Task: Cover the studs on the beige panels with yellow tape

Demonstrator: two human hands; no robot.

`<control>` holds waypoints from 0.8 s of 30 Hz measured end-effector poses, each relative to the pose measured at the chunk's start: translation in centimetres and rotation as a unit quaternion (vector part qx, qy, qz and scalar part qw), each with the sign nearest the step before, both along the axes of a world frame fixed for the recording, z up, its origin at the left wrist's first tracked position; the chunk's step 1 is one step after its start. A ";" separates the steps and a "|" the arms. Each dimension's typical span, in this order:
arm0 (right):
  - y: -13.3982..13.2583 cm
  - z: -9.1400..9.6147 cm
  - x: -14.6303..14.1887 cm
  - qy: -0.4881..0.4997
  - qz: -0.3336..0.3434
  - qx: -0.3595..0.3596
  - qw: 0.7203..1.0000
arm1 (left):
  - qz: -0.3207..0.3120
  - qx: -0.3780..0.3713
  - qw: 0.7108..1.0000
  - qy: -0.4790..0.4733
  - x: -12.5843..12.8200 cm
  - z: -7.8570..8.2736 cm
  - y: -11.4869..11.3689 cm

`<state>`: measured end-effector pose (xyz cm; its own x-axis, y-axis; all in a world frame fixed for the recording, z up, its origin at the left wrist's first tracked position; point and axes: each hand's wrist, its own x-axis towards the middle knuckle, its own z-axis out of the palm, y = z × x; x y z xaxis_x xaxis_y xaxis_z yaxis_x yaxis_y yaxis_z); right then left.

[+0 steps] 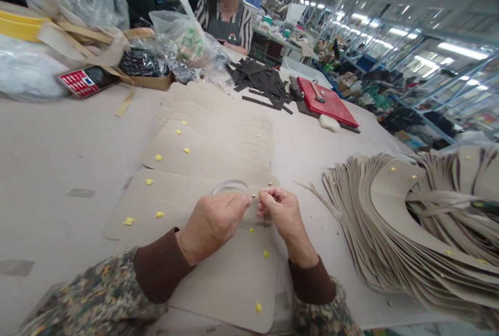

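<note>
My left hand point(214, 219) is closed, fingertips pinched together, over beige sheet panels. Behind its fingers shows a thin pale ring point(231, 184), like the edge of a roll, which it seems to hold; most of the ring is hidden. Just to the right, my right hand point(280, 214) is closed in a pinch, and what is between its fingertips is too small to make out. Small metal studs point(253, 196) sit in the panels close to both fingertips. Under my hands lies a curved beige panel point(230, 279) bearing small yellow pieces point(258, 307).
Overlapping beige panels point(210, 133) fan out ahead. A bundle of beige pieces point(374, 211) stands at right. Farther back are black strips point(268, 81), a red board point(327, 102) with a hammer point(317, 93), a calculator point(88, 80) and plastic bags point(191, 40). A person point(228, 19) sits opposite.
</note>
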<state>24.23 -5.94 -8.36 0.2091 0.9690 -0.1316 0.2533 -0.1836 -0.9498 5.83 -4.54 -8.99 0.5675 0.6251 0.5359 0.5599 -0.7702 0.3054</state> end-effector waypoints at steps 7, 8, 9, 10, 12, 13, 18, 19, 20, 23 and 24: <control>0.4 -1.0 1.4 -0.037 0.032 -0.051 0.997 | 0.034 -0.018 0.990 0.132 -0.1 -0.7 1.2; 0.4 -1.0 1.3 -0.052 0.036 -0.052 0.997 | 0.034 -0.022 0.989 0.142 -0.1 -0.7 1.2; 0.4 -0.9 1.1 -0.069 0.039 -0.052 0.995 | 0.034 -0.025 0.988 0.150 0.0 -0.7 1.2; 0.5 -0.9 1.0 -0.087 0.044 -0.051 0.994 | 0.032 -0.029 0.987 0.156 0.0 -0.6 1.2; 0.7 -0.6 0.7 -0.128 0.053 -0.043 0.989 | 0.030 -0.035 0.985 0.164 0.1 -0.6 1.1; 0.9 -0.5 0.6 -0.149 0.057 -0.037 0.987 | 0.028 -0.038 0.985 0.165 0.1 -0.5 1.1; 1.6 -0.1 0.4 -0.212 0.075 -0.015 0.974 | 0.028 -0.053 0.985 0.160 -0.1 -0.7 1.1; 1.6 -0.2 0.5 -0.213 0.077 -0.017 0.974 | 0.031 -0.055 0.986 0.156 -0.1 -0.8 1.1; 1.5 -0.4 0.7 -0.211 0.076 -0.020 0.974 | 0.036 -0.057 0.986 0.151 -0.2 -1.0 1.2; 0.8 -1.2 1.4 -0.196 0.061 -0.026 0.978 | 0.056 -0.057 0.988 0.134 -0.4 -1.3 1.4; 0.4 -1.4 1.6 -0.191 0.057 -0.025 0.980 | 0.063 -0.056 0.988 0.130 -0.4 -1.3 1.5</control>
